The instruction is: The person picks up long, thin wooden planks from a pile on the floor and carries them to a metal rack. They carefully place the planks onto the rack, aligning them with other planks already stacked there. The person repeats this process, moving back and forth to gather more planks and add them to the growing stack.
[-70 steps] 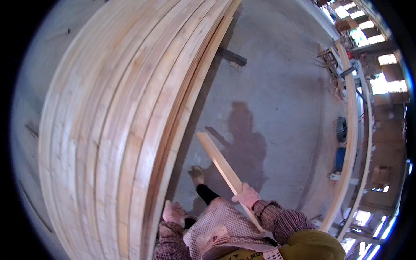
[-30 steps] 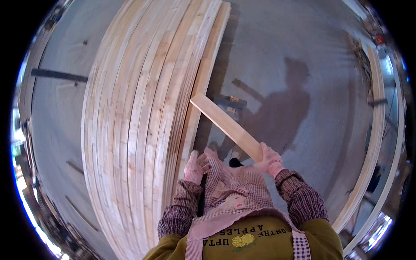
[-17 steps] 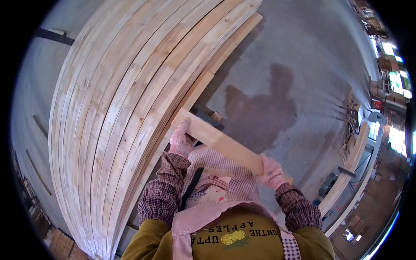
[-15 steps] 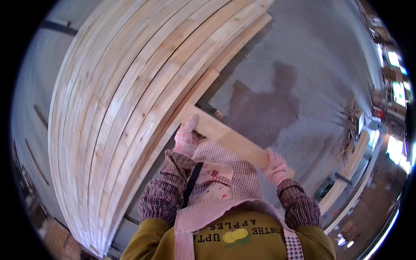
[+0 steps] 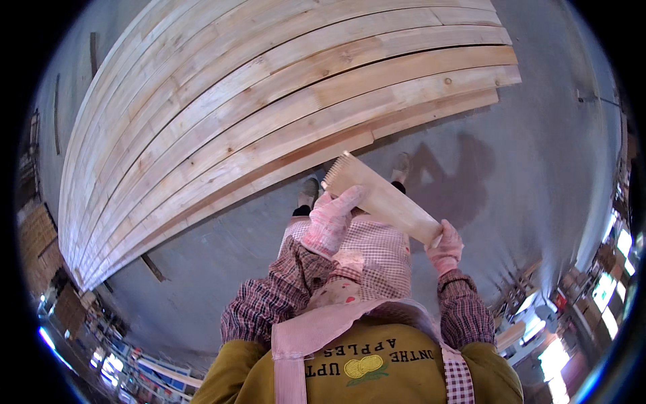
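Observation:
A short pale wooden board [image 5: 393, 205] with comb-like finger-joint teeth cut into its far-left end is held in front of my body. My left hand [image 5: 331, 217], in a pink glove, grips it near the toothed end, with the thumb lying on the upper face. At the other end my right hand [image 5: 445, 248], gloved alike, has its fingers closed round the board's near-right corner. The board slants from upper left to lower right, apart from the large stack of long planks [image 5: 269, 108] beyond it.
Long planks lie side by side across the far and left area, their ends stepped at the right. My shoes [image 5: 309, 191] stand on the grey floor [image 5: 222, 252] near the stack's edge. A loose wood strip [image 5: 153, 268] lies at the left. Wooden pieces [image 5: 515, 333] clutter the right rim.
My view has turned, so the stack now runs more crosswise. The board has come away from the stack's edge, baring its toothed end. Both hands still hold it.

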`<state>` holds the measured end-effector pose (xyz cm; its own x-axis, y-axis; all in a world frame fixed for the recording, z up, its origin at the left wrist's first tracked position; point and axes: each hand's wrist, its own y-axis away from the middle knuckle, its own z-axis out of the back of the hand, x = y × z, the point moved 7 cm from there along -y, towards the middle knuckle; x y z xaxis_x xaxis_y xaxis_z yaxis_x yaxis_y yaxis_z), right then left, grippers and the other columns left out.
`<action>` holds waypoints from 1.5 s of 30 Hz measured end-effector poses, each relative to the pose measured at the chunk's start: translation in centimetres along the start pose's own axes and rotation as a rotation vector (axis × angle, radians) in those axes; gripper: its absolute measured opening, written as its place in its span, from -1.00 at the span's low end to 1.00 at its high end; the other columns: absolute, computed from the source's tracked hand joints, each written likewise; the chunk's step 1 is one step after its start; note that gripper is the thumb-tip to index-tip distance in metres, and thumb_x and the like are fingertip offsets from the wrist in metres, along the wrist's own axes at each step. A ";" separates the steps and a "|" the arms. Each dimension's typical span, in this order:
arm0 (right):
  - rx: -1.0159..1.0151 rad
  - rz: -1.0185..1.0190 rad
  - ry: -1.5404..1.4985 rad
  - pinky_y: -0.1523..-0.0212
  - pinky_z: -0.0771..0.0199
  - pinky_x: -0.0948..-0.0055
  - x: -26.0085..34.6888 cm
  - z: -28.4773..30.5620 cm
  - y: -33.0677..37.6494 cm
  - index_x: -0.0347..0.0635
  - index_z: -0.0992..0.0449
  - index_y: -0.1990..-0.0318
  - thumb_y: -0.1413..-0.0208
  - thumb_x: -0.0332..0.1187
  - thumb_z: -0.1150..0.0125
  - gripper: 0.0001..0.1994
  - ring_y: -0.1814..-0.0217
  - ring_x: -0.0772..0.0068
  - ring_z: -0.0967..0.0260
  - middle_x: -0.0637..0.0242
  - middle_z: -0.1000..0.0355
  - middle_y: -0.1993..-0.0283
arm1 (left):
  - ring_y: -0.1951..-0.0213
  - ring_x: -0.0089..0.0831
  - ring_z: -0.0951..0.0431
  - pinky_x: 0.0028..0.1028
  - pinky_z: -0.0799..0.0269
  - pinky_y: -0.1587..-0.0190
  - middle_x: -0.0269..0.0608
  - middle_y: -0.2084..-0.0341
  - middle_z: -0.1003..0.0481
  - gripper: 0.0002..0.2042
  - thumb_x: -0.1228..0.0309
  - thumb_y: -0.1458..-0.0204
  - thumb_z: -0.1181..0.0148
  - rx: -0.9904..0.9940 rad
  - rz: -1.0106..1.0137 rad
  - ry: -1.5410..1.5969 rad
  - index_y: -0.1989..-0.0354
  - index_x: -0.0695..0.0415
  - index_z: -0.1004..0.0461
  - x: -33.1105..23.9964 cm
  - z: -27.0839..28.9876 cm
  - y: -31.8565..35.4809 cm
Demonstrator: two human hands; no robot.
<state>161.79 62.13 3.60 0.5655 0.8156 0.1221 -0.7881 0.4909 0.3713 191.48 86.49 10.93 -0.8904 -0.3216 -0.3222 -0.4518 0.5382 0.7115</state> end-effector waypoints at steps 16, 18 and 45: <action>0.501 0.185 0.856 -0.19 -0.22 0.04 -0.5 -0.2 -33.2 0.09 -0.19 -0.34 0.02 -0.25 -0.31 -0.29 -0.32 0.27 -0.23 0.37 -0.30 -0.25 | 0.29 -0.22 -0.55 -0.13 -0.55 0.26 -0.12 0.25 -0.55 -0.75 0.20 -0.22 -0.21 -0.643 0.223 0.427 0.10 0.10 -0.43 16.1 16.6 -18.1; 0.470 0.237 0.861 -0.21 -0.21 0.02 0.7 -1.0 -35.8 0.10 -0.17 -0.35 -0.01 -0.25 -0.28 -0.30 -0.35 0.28 -0.21 0.38 -0.29 -0.28 | 0.31 -0.24 -0.56 -0.14 -0.54 0.35 -0.14 0.29 -0.56 -0.78 0.21 -0.24 -0.18 -0.719 0.203 0.450 0.14 0.09 -0.43 16.4 18.6 -18.2; 0.023 0.418 1.012 -0.24 -0.24 -0.02 4.9 -9.6 -42.0 0.04 -0.17 -0.41 -0.27 0.13 0.05 -0.35 -0.39 0.11 -0.21 0.19 -0.24 -0.40 | 0.26 -0.19 -0.53 -0.08 -0.61 0.22 -0.07 0.28 -0.48 -0.79 0.25 -0.33 -0.01 -0.562 -0.112 0.552 0.11 0.16 -0.34 12.3 30.3 -24.3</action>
<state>195.31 48.44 -20.25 -0.2149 0.7953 -0.5669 -0.8608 0.1200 0.4946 189.86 93.06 -29.29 -0.6185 -0.7694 -0.1594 -0.3110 0.0534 0.9489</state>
